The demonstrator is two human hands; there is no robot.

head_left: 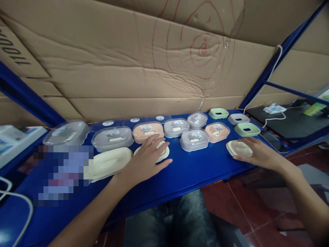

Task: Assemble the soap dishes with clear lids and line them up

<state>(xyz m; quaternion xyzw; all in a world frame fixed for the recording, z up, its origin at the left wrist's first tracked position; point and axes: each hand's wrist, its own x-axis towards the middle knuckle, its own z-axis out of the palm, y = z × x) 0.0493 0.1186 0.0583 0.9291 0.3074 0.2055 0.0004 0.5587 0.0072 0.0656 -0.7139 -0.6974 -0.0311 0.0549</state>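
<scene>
The small cream dish (239, 148) is on the right-hand part of the blue bench (189, 169), immediately left of the right grip (263, 152), its long axis running roughly side to side, in line with the palm. The right grip is narrowed on it, thumb at the near rim and fingers at the far rim; whether the dish is raised or resting, I cannot tell. The left grip (147, 152) is well apart, fingers spread wide over an oval cream piece (162, 156) that it partly hides; left of that lies a long cream tray (113, 160), its far end angled right. Blue surface stretches between the 2 hands, and the bench's front edge runs near both. Just beyond the right grip sit 2 green frames (253, 130) and a grey frame (232, 119); 2 peach boxes (217, 134) and several grey boxes (194, 144), all lidded, line the back before a cardboard wall (108, 61).
</scene>
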